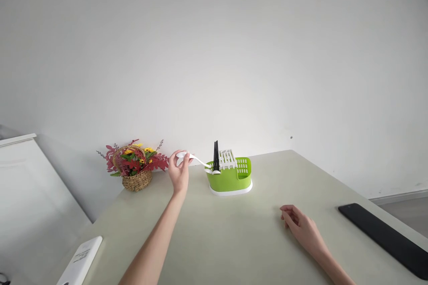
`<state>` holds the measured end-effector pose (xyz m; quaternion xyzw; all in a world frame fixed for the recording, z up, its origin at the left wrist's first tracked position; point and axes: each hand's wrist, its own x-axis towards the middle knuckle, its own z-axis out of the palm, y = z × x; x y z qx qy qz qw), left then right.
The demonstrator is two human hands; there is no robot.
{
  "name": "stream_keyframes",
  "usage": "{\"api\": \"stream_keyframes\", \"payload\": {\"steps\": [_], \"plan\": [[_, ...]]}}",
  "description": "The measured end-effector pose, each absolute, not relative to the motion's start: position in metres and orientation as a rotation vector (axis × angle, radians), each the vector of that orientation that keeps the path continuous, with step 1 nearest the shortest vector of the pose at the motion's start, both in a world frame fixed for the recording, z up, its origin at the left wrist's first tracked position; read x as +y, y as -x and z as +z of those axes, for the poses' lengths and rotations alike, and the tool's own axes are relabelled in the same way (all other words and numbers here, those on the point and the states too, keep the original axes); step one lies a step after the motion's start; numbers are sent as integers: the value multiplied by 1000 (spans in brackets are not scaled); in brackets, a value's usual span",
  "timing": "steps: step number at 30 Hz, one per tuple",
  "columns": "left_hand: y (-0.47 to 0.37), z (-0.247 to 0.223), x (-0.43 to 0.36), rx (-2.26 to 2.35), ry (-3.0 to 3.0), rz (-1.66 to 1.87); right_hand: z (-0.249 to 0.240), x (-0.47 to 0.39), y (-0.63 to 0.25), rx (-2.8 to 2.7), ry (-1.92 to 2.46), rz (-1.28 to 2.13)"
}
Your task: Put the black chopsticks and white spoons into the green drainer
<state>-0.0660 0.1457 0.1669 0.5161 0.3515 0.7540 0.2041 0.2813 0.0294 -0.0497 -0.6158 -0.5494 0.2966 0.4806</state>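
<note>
Pale grey painted wall (pixel 214 62): spans the background at 12 o'clock; white objects blend into it, so I should judge edges carefully.
Smooth grey-green table (pixel 240 240): stretches from me towards the wall, under everything I handle.
Woven tan basket of red leaves and yellow flowers (pixel 137 181): at 11 o'clock; its leaves could snag a wide swing, so small wrist moves suit me.
Bright green plastic caddy with a white base and slotted white rack (pixel 230 182): upright at 12 o'clock; it looks light, so a hard push might slide it.
Left hand (pixel 179 173): raised at 11 o'clock, pinching the bowl end of a white, slender-handled spoon (pixel 199 160).
Right hand (pixel 297 222): at 1 o'clock by the table top, fingers loosely curled, holding nothing I can see; it could steady the caddy.
Slim black chopsticks (pixel 216 156): nearly upright at the caddy's 9 o'clock end; best not knocked.
Spoon handle: points to 4 o'clock from my pinch, reaching the caddy's rim; I cannot tell whether they touch. Slow tilting should keep control.
</note>
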Motion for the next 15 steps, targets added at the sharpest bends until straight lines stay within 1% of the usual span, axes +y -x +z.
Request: {"api": "stream_keyframes", "payload": {"steps": [4, 8, 12, 15], "plan": [[78, 138, 180, 1086, -1305, 2111, -49, 29, -282, -1349, 1509, 726], [79, 110, 193, 1169, -1276, 2040, -51, 29, -283, -1358, 1520, 734], [81, 90, 199, 1299, -1318, 1898, -53, 30, -284, -1368, 1529, 736], [82, 83, 203, 1422, -1396, 1751, -53, 30, -284, -1376, 1533, 730]]}}
